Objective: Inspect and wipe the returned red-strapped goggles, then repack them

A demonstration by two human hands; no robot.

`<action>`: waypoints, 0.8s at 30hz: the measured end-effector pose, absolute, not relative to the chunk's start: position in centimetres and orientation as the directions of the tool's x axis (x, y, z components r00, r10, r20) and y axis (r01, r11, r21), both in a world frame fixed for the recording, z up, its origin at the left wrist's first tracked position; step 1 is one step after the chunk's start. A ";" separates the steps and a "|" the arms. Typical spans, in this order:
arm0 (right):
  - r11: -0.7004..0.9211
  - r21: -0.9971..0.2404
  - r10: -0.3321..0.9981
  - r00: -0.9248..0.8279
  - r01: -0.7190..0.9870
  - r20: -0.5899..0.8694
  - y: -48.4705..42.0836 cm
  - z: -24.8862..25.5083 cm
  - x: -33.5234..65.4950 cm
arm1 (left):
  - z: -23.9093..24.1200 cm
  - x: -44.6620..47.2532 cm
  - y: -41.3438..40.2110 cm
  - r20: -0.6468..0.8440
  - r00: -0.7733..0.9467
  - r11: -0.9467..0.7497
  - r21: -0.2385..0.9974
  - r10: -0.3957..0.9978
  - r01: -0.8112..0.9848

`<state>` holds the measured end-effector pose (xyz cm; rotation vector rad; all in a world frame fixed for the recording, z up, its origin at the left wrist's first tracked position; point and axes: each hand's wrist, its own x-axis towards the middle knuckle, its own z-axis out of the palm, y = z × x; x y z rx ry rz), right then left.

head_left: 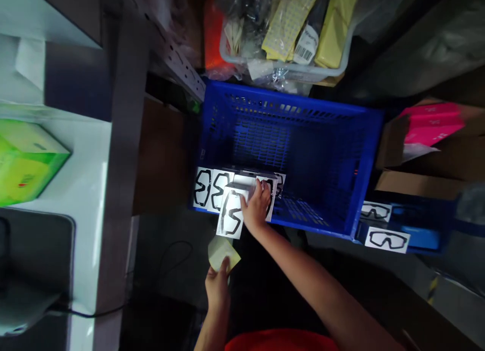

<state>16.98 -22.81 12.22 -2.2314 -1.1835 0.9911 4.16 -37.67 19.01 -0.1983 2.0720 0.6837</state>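
My right hand [257,207] is closed on a white box [230,214] printed with black goggles, at the near rim of a blue plastic crate [326,224]. Behind and beside that box, more white goggle-printed boxes [203,188] stand in a row along the crate's near side. Lower down, my left hand [219,283] pinches a pale yellow sheet [223,255] between thumb and fingers, just below the held box. The fingertips of my right hand are partly hidden behind the box's edge.
A clear bin [288,70] of yellow packets and plastic bags sits beyond the crate. Right of it are a cardboard box [417,184] with pink packages [432,121] and two goggle-printed boxes [387,239]. A green box [30,164] rests on the white table [94,189] at left.
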 end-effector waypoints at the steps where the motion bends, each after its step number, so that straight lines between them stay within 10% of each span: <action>1: -0.580 -0.635 0.812 0.430 0.511 -0.395 -23.5 12.5 15.4 | 19.0 4.1 -37.8 -0.806 -0.583 0.843 0.381 0.101 -0.381; 9: -0.513 -0.654 0.851 0.234 0.556 -0.470 -25.1 10.0 8.7 | 19.8 2.8 -38.2 -0.793 -0.609 0.909 0.268 0.020 -0.320; 24: -0.192 -0.554 0.963 0.048 0.810 -0.264 -23.8 13.8 13.7 | 23.9 -3.4 -35.4 -0.820 -0.510 0.759 0.499 0.259 -0.417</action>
